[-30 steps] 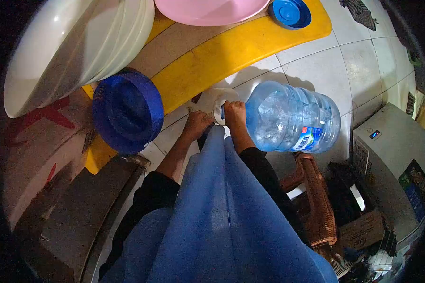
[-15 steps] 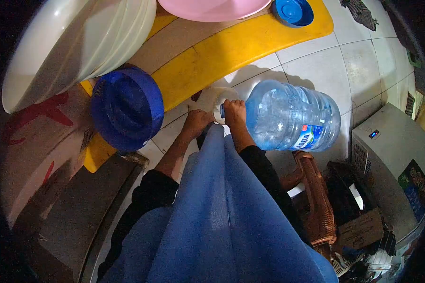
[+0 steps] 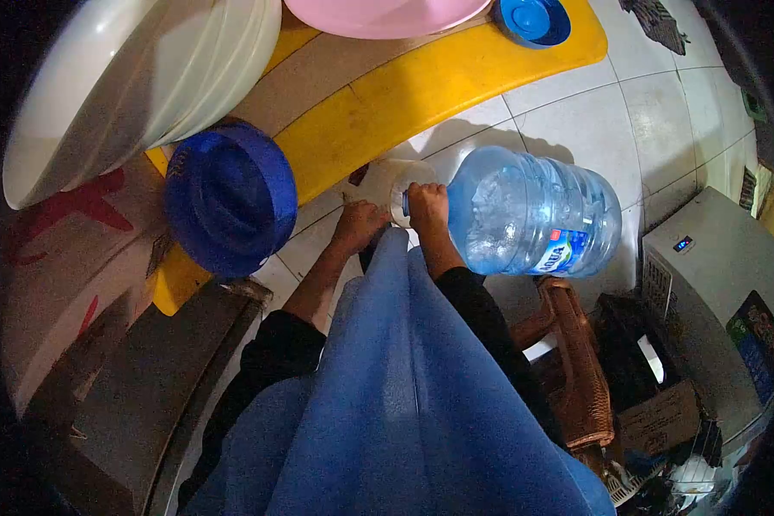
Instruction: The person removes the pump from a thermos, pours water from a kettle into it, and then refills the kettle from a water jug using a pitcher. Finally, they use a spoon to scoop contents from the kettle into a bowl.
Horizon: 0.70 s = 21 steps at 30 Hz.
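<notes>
Right grip point(image 3: 428, 206): wrapped round neck of water bottle point(image 3: 533, 215), body extending rightward; best held firm, neck steady. Left grip point(image 3: 361, 225): at pale container point(image 3: 407, 175), closure unclear.

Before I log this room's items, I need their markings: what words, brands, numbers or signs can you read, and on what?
"AQUA": on the label of the blue water jug; its smaller print is unreadable.
Lit blue display on the grey appliance: too small to read.
Dark sticker on that appliance: too blurred.
Print on the cardboard box: too blurred.
</notes>
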Available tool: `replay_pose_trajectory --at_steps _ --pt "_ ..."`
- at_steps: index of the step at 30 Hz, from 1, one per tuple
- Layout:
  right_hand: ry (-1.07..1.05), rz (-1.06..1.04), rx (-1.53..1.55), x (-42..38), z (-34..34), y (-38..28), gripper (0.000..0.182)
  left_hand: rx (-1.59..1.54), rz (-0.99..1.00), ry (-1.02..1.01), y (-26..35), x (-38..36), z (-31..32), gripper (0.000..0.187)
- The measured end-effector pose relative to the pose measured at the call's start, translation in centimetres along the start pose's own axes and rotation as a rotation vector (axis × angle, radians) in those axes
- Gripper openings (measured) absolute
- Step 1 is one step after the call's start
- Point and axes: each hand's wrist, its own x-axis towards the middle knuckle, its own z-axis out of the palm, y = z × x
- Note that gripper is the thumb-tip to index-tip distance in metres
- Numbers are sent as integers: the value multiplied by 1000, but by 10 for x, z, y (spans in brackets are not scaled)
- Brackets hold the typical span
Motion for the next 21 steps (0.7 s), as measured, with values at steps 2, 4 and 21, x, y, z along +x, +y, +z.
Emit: replay_pose_trajectory --at_steps 2,4,21 --pt "22 -5 -15 -2 0 1 7 45 1 -12 2 -1 0 41" --pt "-34 16 45 -1 -1 0 22 47 -49 -34 -2 0 2 40" --pt "66 -15 245 -112 -127 77 28 -44 183 -107 84 -57 -26 34"
